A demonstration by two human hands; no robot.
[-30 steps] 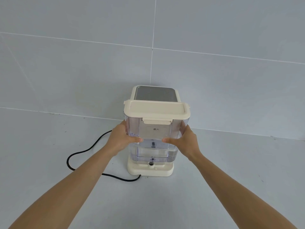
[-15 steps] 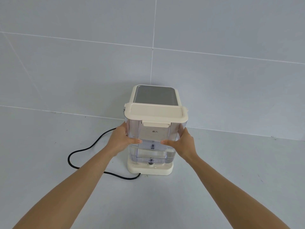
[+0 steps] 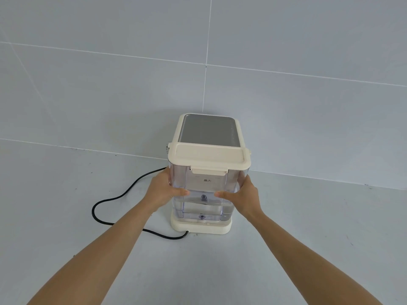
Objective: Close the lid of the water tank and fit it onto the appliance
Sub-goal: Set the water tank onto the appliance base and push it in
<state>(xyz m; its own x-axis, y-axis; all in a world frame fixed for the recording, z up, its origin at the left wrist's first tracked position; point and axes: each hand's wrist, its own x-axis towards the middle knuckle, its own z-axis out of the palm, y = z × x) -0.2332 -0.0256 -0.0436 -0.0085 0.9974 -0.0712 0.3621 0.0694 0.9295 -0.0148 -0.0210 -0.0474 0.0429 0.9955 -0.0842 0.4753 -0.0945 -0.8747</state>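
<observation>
Now the lid is shut and the water tank sits mid-frame on the appliance, left hand and right hand gripping its sides; letting go looks left

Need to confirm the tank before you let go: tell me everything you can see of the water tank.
The water tank is a clear plastic box, upright, with a cream lid shut flat and a front latch tab down. A little water sits low inside. The left hand and right hand grip its sides. It stands on the appliance base.
</observation>
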